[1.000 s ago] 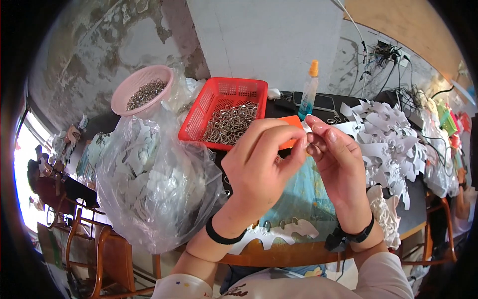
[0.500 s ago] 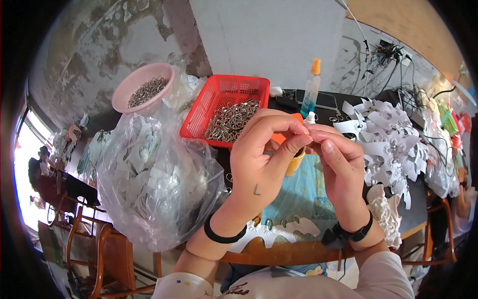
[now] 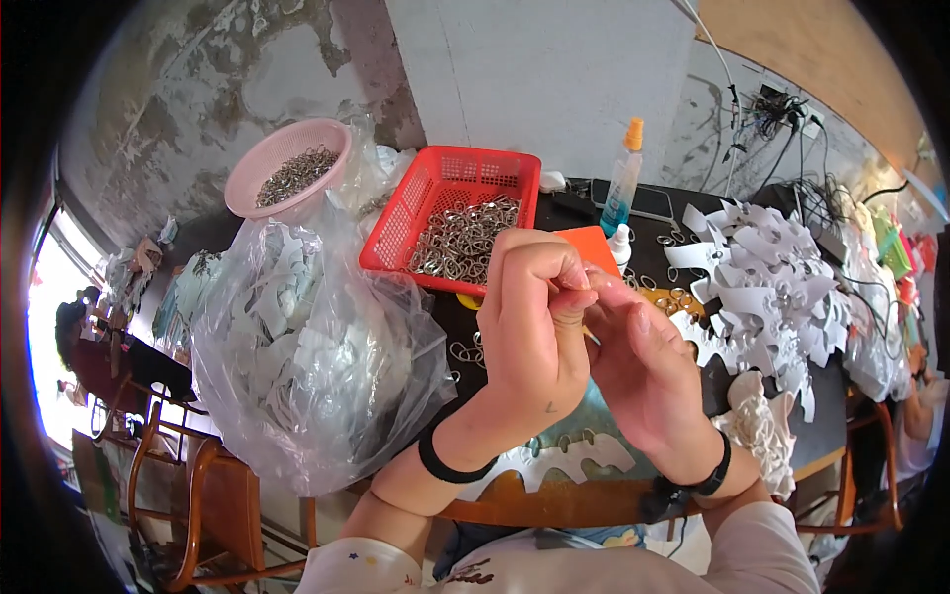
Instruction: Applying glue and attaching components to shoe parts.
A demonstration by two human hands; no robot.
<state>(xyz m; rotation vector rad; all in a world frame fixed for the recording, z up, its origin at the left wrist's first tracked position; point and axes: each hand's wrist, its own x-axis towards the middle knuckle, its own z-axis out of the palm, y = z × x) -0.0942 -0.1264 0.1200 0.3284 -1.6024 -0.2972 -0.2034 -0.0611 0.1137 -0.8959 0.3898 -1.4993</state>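
My left hand (image 3: 534, 327) and my right hand (image 3: 653, 371) meet at the fingertips above the middle of the table. The left thumb and forefinger are pinched together; whatever they hold is too small to make out. The right fingers are bent against them, and their tips are partly hidden. Below the hands, at the table's near edge, lies a white scalloped strip (image 3: 539, 467) with metal rings standing in it. Behind my hands sit an orange block (image 3: 589, 247) and a small white bottle (image 3: 619, 244). Loose metal rings (image 3: 678, 300) lie to their right.
A red basket (image 3: 396, 213) of metal clasps and a pink bowl (image 3: 242, 183) of metal parts stand behind. A clear plastic bag (image 3: 317, 366) of white pieces fills the left. White strips (image 3: 762, 277) pile at right, beside white cloth (image 3: 757, 426). A spray bottle (image 3: 621, 183) stands at the back.
My left hand has turned and my hands have shifted slightly left, staying together at the fingertips. The rings on the table to the right have come into view.
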